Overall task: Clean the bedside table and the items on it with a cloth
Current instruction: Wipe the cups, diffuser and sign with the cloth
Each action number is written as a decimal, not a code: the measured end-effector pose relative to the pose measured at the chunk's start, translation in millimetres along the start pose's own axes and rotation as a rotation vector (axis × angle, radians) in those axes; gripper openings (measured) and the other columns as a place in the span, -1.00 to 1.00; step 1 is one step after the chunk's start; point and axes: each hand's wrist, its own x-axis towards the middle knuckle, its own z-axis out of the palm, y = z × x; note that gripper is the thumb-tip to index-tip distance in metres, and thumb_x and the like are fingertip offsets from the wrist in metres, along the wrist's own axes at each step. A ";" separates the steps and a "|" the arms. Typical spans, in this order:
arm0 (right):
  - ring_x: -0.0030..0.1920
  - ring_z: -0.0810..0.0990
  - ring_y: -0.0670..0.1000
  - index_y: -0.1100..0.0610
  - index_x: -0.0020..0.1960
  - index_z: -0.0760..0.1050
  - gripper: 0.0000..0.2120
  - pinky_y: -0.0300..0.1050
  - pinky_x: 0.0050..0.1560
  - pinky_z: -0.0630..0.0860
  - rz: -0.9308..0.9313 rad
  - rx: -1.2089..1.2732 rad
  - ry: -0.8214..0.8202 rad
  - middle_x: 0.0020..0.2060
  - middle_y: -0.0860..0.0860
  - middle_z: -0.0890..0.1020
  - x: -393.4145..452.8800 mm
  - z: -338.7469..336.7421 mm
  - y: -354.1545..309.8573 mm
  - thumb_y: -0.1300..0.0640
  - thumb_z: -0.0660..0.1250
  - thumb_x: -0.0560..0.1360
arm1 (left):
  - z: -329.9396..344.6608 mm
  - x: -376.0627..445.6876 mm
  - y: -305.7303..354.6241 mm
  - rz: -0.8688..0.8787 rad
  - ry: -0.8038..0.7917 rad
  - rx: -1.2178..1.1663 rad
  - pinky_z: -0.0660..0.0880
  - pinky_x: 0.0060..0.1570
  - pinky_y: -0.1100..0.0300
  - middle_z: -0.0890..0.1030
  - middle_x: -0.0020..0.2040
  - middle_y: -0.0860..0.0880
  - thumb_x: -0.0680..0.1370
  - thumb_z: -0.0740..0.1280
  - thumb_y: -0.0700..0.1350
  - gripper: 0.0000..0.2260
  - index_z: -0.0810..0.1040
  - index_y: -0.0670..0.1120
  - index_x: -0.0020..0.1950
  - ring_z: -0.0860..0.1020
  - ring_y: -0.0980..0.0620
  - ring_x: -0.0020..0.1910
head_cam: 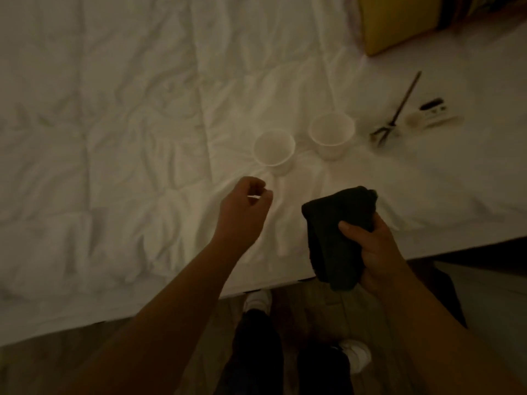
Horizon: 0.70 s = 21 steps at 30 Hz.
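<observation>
Two white cups stand on the white bedcover (114, 138): the left cup (274, 148) and the right cup (331, 134). My left hand (245, 206) hovers just below the left cup, fingers loosely curled, holding nothing. My right hand (370, 252) grips a dark cloth (336, 235) near the bed's front edge. The bedside table is not in view.
A thin dark stick-like tool (399, 109) and some small packets and items (430, 116) lie on the bed to the right of the cups. A yellow cushion (399, 21) sits at the top right. My legs and white shoes (353, 354) stand on the wooden floor below.
</observation>
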 end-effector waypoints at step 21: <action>0.15 0.43 -0.27 0.08 0.36 0.42 -0.58 -0.42 0.22 0.35 -0.622 -0.815 0.399 0.14 -0.17 0.50 49.5 109.7 -17.2 0.17 0.36 0.51 | -18.1 107.7 2.3 0.285 -0.420 0.260 0.35 -0.02 0.29 0.39 0.34 -0.05 0.31 0.55 0.03 -0.20 0.22 0.05 0.45 0.40 0.08 0.17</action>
